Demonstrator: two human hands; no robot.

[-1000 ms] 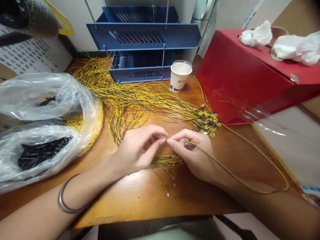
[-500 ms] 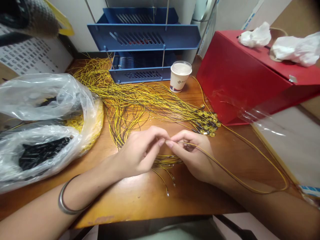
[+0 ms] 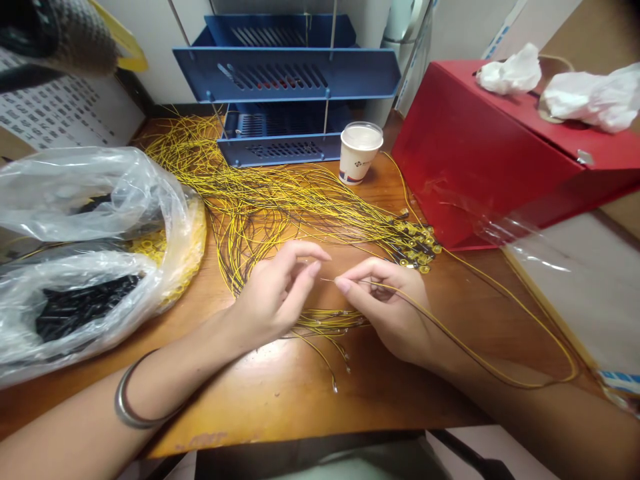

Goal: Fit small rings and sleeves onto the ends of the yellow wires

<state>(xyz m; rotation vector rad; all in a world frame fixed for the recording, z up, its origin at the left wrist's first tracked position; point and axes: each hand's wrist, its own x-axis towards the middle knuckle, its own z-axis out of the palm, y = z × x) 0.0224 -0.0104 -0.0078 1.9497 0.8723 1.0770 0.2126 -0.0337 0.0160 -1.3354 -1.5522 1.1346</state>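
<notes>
Between the thumb and forefinger of my right hand [image 3: 387,300] is a yellow-and-black wire [image 3: 440,325]. Its thin tip pokes out to the left of the fingertips, and the rest loops away over the right forearm. My left hand [image 3: 280,290] is just left of that tip, thumb and forefinger apart, with nothing between them. Below both hands lie several wires [image 3: 327,321] with small shiny ends. Behind them a large bundle of yellow and black wires [image 3: 300,193] spreads over the wooden table [image 3: 280,407], ending at the right in black and yellow fittings [image 3: 415,247].
Clear plastic bags [image 3: 150,180] with black tube-like parts [image 3: 90,303] and yellow rings [image 3: 150,247] stand at the left. A blue tray rack [image 3: 285,73] and a paper cup [image 3: 360,153] are at the back. To the right is a red box [image 3: 480,147] with crumpled white plastic [image 3: 595,97] on top.
My left fingers have come off the wire's tip and moved left, opening a gap. The right hand keeps its pinch on the wire in nearly the same place.
</notes>
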